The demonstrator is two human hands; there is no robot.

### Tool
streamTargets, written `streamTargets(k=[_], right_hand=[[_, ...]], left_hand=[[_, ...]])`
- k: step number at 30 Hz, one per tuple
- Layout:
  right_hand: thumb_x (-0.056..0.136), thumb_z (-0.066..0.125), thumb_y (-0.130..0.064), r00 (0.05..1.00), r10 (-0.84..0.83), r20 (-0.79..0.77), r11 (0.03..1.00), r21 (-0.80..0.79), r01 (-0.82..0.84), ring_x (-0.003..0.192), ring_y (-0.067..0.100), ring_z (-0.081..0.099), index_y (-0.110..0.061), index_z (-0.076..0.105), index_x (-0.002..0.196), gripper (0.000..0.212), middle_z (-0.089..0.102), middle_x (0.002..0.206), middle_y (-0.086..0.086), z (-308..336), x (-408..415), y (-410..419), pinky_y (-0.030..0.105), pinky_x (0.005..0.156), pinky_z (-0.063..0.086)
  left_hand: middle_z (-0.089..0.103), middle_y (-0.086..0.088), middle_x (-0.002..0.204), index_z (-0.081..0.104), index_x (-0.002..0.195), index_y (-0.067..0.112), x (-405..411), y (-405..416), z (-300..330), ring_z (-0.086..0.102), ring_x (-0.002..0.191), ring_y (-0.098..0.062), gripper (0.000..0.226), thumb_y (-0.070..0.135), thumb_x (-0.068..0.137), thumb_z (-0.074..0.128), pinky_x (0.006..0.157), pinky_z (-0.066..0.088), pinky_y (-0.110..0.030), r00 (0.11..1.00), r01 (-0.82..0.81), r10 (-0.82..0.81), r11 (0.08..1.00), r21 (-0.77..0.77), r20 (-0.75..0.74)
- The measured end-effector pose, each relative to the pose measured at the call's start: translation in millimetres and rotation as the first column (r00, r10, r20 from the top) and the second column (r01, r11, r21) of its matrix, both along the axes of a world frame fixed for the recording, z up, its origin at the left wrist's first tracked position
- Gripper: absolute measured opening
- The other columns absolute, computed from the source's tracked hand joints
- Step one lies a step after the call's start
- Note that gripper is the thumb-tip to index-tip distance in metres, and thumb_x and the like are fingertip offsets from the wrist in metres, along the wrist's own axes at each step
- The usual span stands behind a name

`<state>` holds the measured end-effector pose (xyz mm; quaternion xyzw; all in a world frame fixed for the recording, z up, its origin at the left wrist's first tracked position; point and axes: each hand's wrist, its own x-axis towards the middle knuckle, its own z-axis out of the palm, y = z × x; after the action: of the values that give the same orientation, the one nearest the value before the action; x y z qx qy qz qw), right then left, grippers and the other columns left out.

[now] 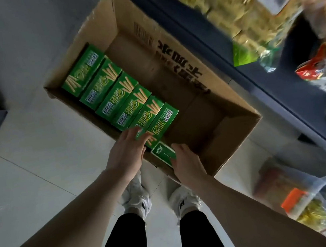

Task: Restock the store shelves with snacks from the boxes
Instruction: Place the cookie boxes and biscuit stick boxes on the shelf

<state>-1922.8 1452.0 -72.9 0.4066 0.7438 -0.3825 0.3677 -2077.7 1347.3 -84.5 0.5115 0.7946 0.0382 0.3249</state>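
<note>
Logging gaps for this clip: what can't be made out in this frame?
- Head view: shelf goods at top right are motion-blurred; labels unreadable.
- Right hand: fingers hidden behind the nearest green snack box, so its grip is unclear.
- Cardboard box: whether more layers lie under the green row is hidden.
- Clear bin: cut off by the edge.

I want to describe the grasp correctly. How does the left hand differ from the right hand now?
The left hand lies over the top face of the nearest green box, fingers fairly straight; the right hand curls round that box's near end. The left hand is at the carton wall, the right hand further inside. Both are bare and touch the same box.
</note>
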Motion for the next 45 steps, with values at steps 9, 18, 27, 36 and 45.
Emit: streamTargets(k=[9, 18, 27, 36, 45], right_hand=[[0.094, 0.064, -0.036, 0.991, -0.135, -0.008, 0.979, 0.150, 0.135, 0.131, 0.026, 0.042, -0.017, 0.028, 0.151, 0.069, 0.036, 0.145, 0.006, -47.6, 7.2, -18.9, 0.037, 0.104, 0.044], [0.094, 0.057, -0.046, 0.990, -0.056, 0.130, 0.902, 0.432, -0.006, 0.121, 0.032, 0.046, -0.010, 0.045, 0.131, 0.053, 0.054, 0.130, 0.013, -65.4, 12.2, 42.9, 0.041, 0.098, 0.039], [0.098, 0.060, -0.034, 0.841, -0.541, 0.009, 0.806, 0.291, 0.515, 0.123, 0.036, 0.055, -0.010, 0.035, 0.142, 0.057, 0.046, 0.140, 0.011, -52.5, 28.7, 108.4, 0.042, 0.095, 0.049], [0.100, 0.048, -0.047, 0.611, -0.773, -0.173, 0.609, 0.070, 0.790, 0.109, 0.028, 0.060, -0.029, 0.040, 0.136, 0.040, 0.044, 0.126, 0.004, 44.4, 54.1, 108.0, 0.047, 0.076, 0.062], [0.100, 0.054, -0.037, 0.521, -0.821, -0.232, 0.537, -0.004, 0.844, 0.096, 0.025, 0.057, -0.015, 0.051, 0.123, 0.032, 0.060, 0.109, 0.007, 258.6, 26.3, 115.9, 0.033, 0.077, 0.043]], left_hand=[[0.050, -0.011, 0.117, 0.062, 0.118, 0.021, -4.8, 7.8, -39.6, 0.050, 0.106, -0.033, 0.040, 0.021, 0.080, 0.075, 0.074, 0.054, -0.042, 0.995, 0.014, -0.014, 1.000, 0.002, -0.101], [0.043, -0.017, 0.131, 0.052, 0.127, 0.003, 9.0, 34.8, -38.7, 0.048, 0.111, -0.034, 0.085, 0.063, 0.070, 0.075, 0.091, 0.049, -0.047, 0.966, 0.072, -0.078, 0.997, -0.031, -0.247], [0.032, -0.010, 0.138, 0.052, 0.122, 0.006, 41.9, 65.2, -41.2, 0.041, 0.118, -0.029, 0.071, 0.050, 0.073, 0.078, 0.094, 0.047, -0.041, 0.962, -0.023, -0.041, 0.973, -0.229, -0.270], [0.061, -0.015, 0.120, 0.034, 0.140, 0.004, 17.0, 75.3, 68.5, 0.063, 0.106, -0.035, 0.068, 0.039, 0.091, 0.065, 0.088, 0.049, -0.044, 0.877, -0.457, 0.478, 0.859, -0.233, 0.043], [0.067, -0.018, 0.110, 0.045, 0.123, 0.007, -42.6, 65.5, 282.8, 0.062, 0.104, -0.042, 0.052, 0.040, 0.089, 0.067, 0.082, 0.046, -0.042, 0.817, -0.554, 0.571, 0.816, -0.166, 0.080]])
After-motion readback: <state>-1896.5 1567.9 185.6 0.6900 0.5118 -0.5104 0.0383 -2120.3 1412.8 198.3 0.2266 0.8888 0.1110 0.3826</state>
